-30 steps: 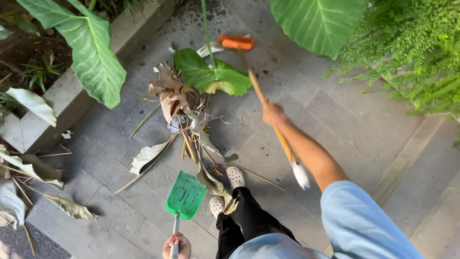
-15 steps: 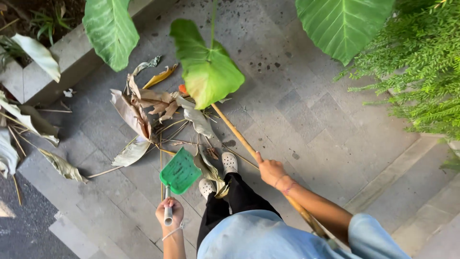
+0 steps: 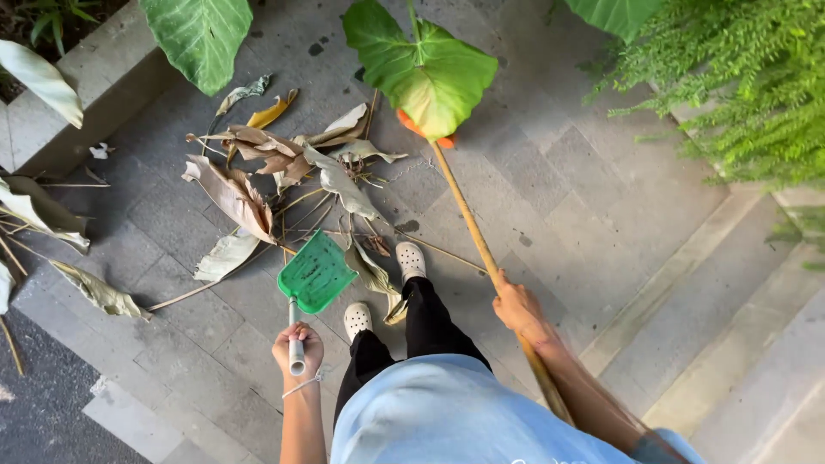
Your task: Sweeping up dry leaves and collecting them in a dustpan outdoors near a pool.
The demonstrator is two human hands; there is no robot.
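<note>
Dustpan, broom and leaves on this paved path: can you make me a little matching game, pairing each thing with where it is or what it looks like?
Things:
1. dustpan
2. broom handle
3. dry leaves
4. shoes

Descriptions:
A. brown, piled on the paving
B. green, held by the left hand
C. white, with holes
D. wooden, held by the right hand

Pairs: 1-B, 2-D, 3-A, 4-C

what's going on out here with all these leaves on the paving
A person stands on grey stone paving, seen from above. The left hand grips the handle of a green dustpan, set down at the edge of a pile of dry leaves. The right hand holds a long wooden broom handle, whose orange head is partly hidden under a big green leaf.
</note>
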